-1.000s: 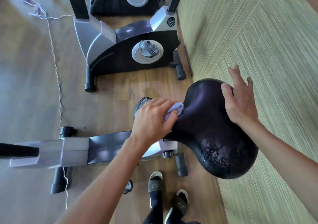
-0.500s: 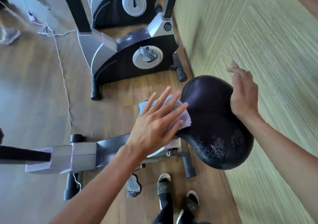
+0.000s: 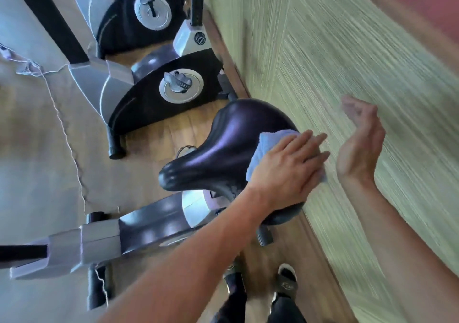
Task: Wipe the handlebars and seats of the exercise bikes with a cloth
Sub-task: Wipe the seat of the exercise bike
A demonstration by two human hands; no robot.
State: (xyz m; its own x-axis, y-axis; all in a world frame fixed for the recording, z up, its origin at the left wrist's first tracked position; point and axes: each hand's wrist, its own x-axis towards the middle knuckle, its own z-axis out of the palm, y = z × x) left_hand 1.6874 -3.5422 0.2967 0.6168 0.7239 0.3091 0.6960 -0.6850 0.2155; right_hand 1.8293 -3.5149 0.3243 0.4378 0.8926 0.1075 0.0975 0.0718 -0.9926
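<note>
A glossy black bike seat (image 3: 223, 144) fills the middle of the view, its narrow nose pointing left. My left hand (image 3: 285, 171) lies flat with straight fingers on a light blue cloth (image 3: 263, 149), pressing it onto the wide rear part of the seat. My right hand (image 3: 360, 144) hovers just right of the seat, palm turned up, fingers loosely curled, holding nothing and touching nothing. The nearest bike's grey and black frame (image 3: 99, 240) runs left below the seat.
A second exercise bike (image 3: 159, 94) stands just beyond, and a third (image 3: 139, 12) behind it. A green striped wall (image 3: 347, 62) runs close along the right. A thin white cord (image 3: 72, 144) trails over the wooden floor at left. My feet in sandals (image 3: 285, 283) are below.
My left hand has slid the cloth from the seat's nose side onto its wide rear. My right hand has let go of the seat and lifted off to the right.
</note>
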